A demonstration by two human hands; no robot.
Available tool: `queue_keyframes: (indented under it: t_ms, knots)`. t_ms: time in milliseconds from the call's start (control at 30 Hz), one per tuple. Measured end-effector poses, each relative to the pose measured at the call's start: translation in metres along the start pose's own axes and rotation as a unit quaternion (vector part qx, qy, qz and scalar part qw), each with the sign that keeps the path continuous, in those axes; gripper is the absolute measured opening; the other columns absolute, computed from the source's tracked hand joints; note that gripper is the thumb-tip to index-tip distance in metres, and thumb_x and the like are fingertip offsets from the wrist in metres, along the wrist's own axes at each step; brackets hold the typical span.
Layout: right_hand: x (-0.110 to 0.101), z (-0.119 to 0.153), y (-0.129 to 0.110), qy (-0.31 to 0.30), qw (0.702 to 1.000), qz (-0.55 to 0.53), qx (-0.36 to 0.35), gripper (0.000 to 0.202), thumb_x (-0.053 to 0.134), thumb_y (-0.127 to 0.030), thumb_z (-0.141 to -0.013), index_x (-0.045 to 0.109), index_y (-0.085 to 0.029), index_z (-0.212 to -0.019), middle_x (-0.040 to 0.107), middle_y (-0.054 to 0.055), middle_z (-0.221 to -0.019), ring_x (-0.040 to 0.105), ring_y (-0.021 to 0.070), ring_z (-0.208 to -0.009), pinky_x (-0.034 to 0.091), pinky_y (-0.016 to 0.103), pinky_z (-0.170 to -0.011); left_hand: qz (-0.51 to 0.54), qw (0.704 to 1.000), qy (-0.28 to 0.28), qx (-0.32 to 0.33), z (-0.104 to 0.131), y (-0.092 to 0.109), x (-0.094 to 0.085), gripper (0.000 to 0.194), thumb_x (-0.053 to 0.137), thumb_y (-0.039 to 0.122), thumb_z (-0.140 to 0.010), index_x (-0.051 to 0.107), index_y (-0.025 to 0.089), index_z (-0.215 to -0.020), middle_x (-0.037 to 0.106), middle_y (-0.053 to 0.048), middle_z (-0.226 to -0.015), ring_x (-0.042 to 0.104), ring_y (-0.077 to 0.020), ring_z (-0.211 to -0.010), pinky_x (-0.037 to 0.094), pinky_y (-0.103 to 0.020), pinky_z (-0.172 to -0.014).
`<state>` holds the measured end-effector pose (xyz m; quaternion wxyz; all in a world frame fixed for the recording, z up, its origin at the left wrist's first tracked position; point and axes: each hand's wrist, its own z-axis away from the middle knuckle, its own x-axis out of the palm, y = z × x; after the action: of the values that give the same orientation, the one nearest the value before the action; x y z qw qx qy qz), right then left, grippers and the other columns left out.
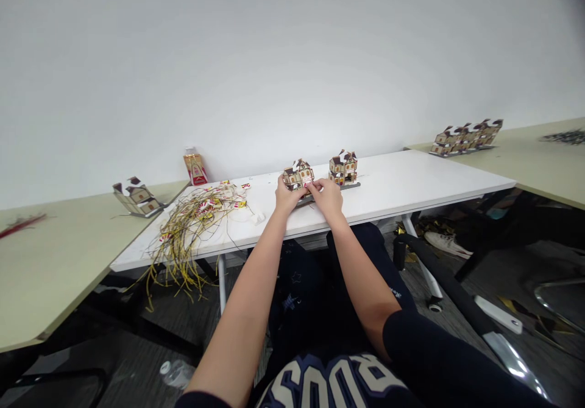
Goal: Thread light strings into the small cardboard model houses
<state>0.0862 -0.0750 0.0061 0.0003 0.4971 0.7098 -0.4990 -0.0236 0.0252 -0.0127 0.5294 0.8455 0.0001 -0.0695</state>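
Note:
A small model house (298, 174) with dark roofs and white patches is between my hands near the front of the white table (388, 182). My left hand (286, 197) is closed around its left side. With thumb and fingers drawn together, my right hand (328, 196) touches the front of the house at its lower right; any small piece between these fingertips is too small to make out. A second model house (343, 169) stands on a grey base just beyond my right hand.
Left on the table lies a tangle of yellow and dark wires (192, 225) with red-and-white pieces. A bottle (195, 165) stands behind it. Another model house (137, 197) sits on the left table, and a row of model houses (467, 139) at the right. A plastic bottle (176, 372) lies on the floor.

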Motion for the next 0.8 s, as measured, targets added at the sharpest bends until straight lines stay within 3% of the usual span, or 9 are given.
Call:
queue_keyframes:
  t_ms: [167, 333, 533, 600, 667, 800]
  knots:
    - [-0.001, -0.004, -0.001, -0.014, 0.999, -0.031, 0.037, 0.027, 0.062, -0.046, -0.089, 0.074, -0.022, -0.088, 0.072, 0.005, -0.089, 0.063, 0.0217, -0.085, 0.043, 0.029, -0.070, -0.037, 0.999, 0.006, 0.007, 0.002, 0.003, -0.002, 0.084, 0.085, 0.024, -0.053, 0.052, 0.020, -0.131, 0.069, -0.008, -0.111, 0.067, -0.0247, -0.100, 0.052, -0.036, -0.090]
    - [0.002, -0.006, 0.009, -0.014, 0.993, -0.113, 0.015, 0.028, 0.067, -0.046, -0.083, 0.076, -0.020, -0.088, 0.071, 0.004, -0.082, 0.063, 0.0195, -0.079, 0.045, 0.029, -0.073, -0.010, 0.999, 0.022, 0.024, 0.003, 0.007, -0.002, 0.087, 0.088, 0.022, -0.051, 0.051, 0.020, -0.130, 0.068, -0.009, -0.113, 0.067, -0.0252, -0.103, 0.053, -0.036, -0.091]
    - [0.001, -0.003, 0.021, -0.002, 0.957, -0.289, -0.002, 0.047, 0.068, -0.056, -0.076, 0.076, -0.016, -0.100, 0.071, 0.005, -0.088, 0.055, 0.0129, -0.061, 0.047, 0.027, -0.063, 0.097, 0.987, 0.124, 0.034, 0.002, 0.024, -0.011, 0.088, 0.088, 0.023, -0.051, 0.045, 0.021, -0.129, 0.065, -0.010, -0.118, 0.069, -0.0236, -0.101, 0.056, -0.035, -0.087]
    - [-0.003, -0.005, 0.028, 0.008, 0.952, -0.307, 0.016, 0.048, 0.069, -0.055, -0.074, 0.076, -0.015, -0.099, 0.071, 0.006, -0.090, 0.053, 0.0117, -0.059, 0.048, 0.028, -0.064, 0.109, 0.979, 0.168, 0.041, -0.003, 0.033, -0.030, 0.088, 0.087, 0.021, -0.051, 0.043, 0.020, -0.127, 0.064, -0.011, -0.119, 0.068, -0.0228, -0.101, 0.057, -0.036, -0.089]
    - [-0.009, -0.008, 0.036, 0.018, 0.950, -0.309, 0.035, 0.046, 0.068, -0.052, -0.073, 0.075, -0.014, -0.098, 0.071, 0.007, -0.091, 0.054, 0.0121, -0.061, 0.050, 0.028, -0.067, 0.111, 0.969, 0.211, 0.064, -0.013, 0.043, -0.061, 0.090, 0.087, 0.016, -0.050, 0.040, 0.019, -0.126, 0.061, -0.012, -0.123, 0.067, -0.0221, -0.106, 0.056, -0.035, -0.093]
    - [-0.021, -0.014, 0.054, 0.020, 0.956, -0.286, 0.068, 0.041, 0.064, -0.047, -0.075, 0.074, -0.014, -0.097, 0.071, 0.008, -0.093, 0.058, 0.0133, -0.066, 0.051, 0.028, -0.068, 0.040, 0.958, 0.269, 0.092, -0.031, 0.062, -0.158, 0.092, 0.084, 0.018, -0.059, 0.026, 0.017, -0.130, 0.049, -0.017, -0.139, 0.057, -0.0226, -0.123, 0.051, -0.038, -0.104]
